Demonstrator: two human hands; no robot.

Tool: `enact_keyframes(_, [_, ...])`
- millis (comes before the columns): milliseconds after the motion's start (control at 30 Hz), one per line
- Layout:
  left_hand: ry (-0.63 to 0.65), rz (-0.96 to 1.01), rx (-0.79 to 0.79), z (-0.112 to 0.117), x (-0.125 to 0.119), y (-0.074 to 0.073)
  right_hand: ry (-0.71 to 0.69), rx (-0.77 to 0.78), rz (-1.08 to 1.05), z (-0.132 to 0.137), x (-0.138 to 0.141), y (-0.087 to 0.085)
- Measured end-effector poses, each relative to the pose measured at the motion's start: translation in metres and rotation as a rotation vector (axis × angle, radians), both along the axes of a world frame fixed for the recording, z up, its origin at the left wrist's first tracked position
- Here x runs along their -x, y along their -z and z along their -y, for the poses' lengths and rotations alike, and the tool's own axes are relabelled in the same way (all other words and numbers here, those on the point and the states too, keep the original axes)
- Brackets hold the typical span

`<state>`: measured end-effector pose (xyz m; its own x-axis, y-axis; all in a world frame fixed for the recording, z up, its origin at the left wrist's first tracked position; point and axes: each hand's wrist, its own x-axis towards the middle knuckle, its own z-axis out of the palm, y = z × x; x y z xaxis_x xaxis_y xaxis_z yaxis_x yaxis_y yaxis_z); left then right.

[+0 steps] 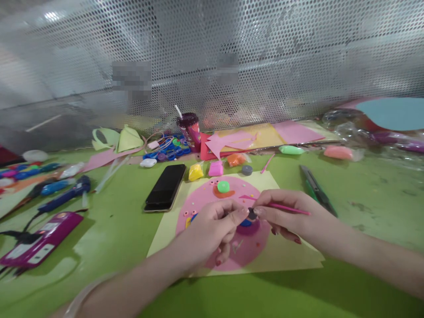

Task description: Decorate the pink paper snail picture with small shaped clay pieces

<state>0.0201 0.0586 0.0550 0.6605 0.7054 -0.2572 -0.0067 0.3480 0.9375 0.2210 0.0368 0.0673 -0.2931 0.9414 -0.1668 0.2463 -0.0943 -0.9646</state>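
Observation:
Between the fingertips of both hands is a small dark grey lump of modelling clay [252, 213]. My left hand [220, 225] pinches it from one side, my right hand [281, 214] from the other. A thin pink modelling tool [291, 208] with a pointed flat end also lies in my right hand. Below both hands is a pink paper circle [228, 260] on pale yellow sheets [298, 256]. Clay pieces sit on the circle, among them a green disc [223, 187] above an orange curve [218, 193] and a blue piece [245, 222]. My hands hide part of the circle.
A black phone [166, 187] lies left of the sheets, a green utility knife [318, 190] right. Behind are yellow [195, 172], pink [216, 168] and orange [236, 159] clay packs and a lidded cup [189, 128]. A purple power strip [43, 238] and glue gun [66, 194] are far left.

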Motion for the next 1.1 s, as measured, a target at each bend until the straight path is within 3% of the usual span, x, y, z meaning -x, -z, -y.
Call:
enact_keyframes(167, [0.007,-0.092,-0.145,0.002,0.001,-0.003,0.019,-0.028,0.042,0.004,0.001,-0.005])
enact_keyframes(300, [-0.003,-0.089,-0.16,0.003,0.0,-0.004,0.079,-0.125,0.047,0.005,0.002,-0.008])
enact_keyframes(533, [-0.039,-0.179,-0.22,0.003,0.002,-0.002,0.028,-0.256,0.124,0.01,0.003,-0.004])
enact_keyframes(667, [-0.035,-0.264,-0.297,0.006,0.001,-0.006,0.046,-0.243,0.185,0.01,0.005,-0.017])
enact_keyframes(833, [0.011,-0.487,-0.701,0.016,0.006,-0.008,-0.146,-0.177,0.433,0.01,-0.009,-0.029])
enact_keyframes(967, [0.155,-0.429,-1.066,0.023,0.008,-0.002,-0.168,-0.176,0.649,0.031,-0.025,-0.015])
enact_keyframes(1100, [0.155,-0.384,-1.35,0.026,0.006,0.001,-0.176,-0.328,0.738,0.053,-0.032,0.001])
